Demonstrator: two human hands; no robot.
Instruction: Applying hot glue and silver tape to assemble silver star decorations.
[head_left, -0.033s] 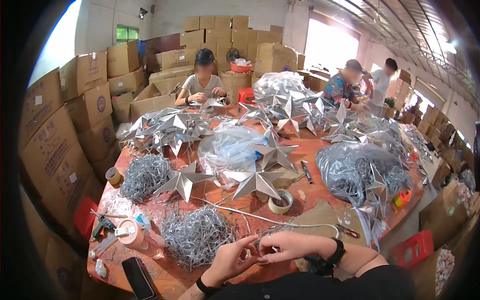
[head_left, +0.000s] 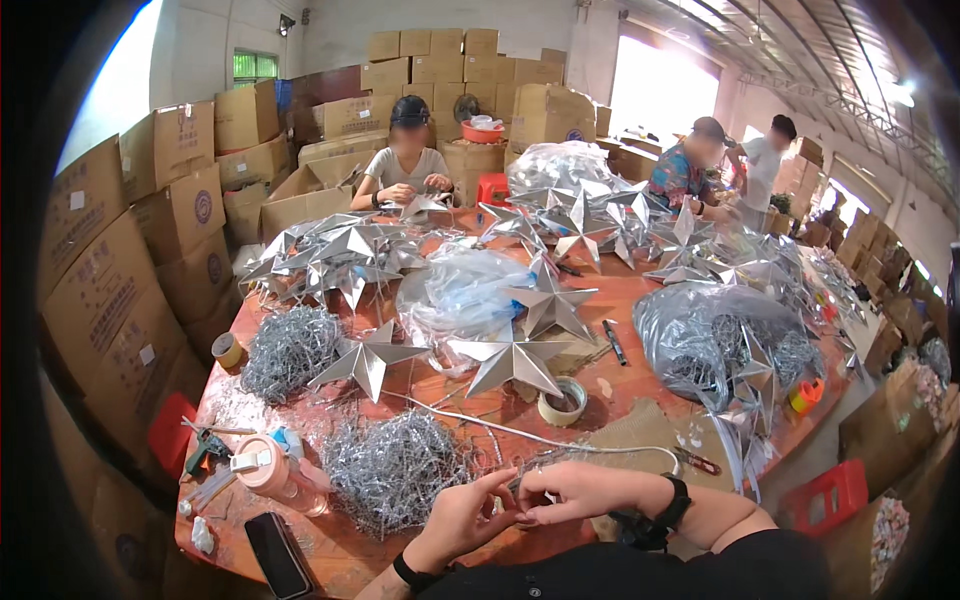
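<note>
At the near edge of the table, my left hand and my right hand meet fingertip to fingertip. Both have thumb and fingers pinched together. Whatever sits between them is hidden or too small to name. A pile of silver tinsel wire lies just left of my left hand. Past my hands, a white cord runs across the table to a piece of brown cardboard. A roll of tape and a silver star are farther off.
A pink bottle, a phone and a glue gun lie at the left. Plastic bags and more stars cover the far side. Co-workers are at the far side, one person seated. Cardboard boxes line the left.
</note>
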